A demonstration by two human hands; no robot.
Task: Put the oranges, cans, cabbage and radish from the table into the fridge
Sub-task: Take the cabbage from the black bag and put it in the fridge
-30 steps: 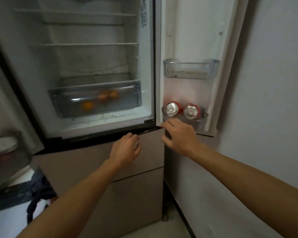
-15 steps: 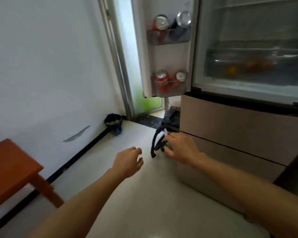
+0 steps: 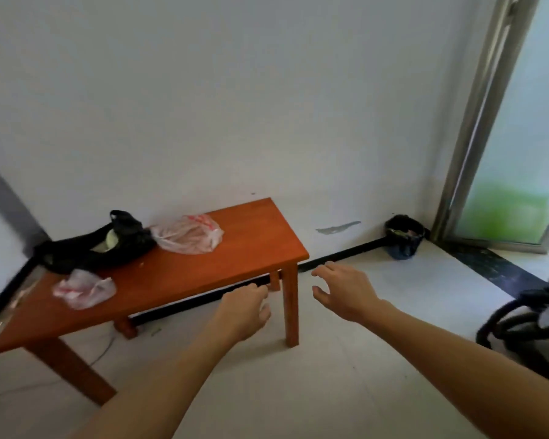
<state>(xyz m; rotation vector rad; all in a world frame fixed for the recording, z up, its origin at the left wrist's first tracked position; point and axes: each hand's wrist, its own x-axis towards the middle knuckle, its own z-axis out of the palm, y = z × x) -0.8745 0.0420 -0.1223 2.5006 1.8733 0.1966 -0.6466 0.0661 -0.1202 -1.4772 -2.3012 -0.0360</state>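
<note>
Bench (image 3: 235, 248): right half bare to its edges. Black bag (image 3: 86, 251) holding a pale vegetable (image 3: 112, 239), rear left. Left hand (image 3: 244, 312), right hand (image 3: 346, 293): grips spread, empty, above open floor (image 3: 346, 375).

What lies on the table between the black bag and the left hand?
In the head view, only bare orange tabletop separates the black bag from the left hand; the two pink plastic bags lie off that line.

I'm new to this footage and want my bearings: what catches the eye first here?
The red-brown wooden table against the white wall, left of centre, with a black bag and two thin plastic bags on it. In front, the left hand and right hand reach forward, open and empty.
</note>
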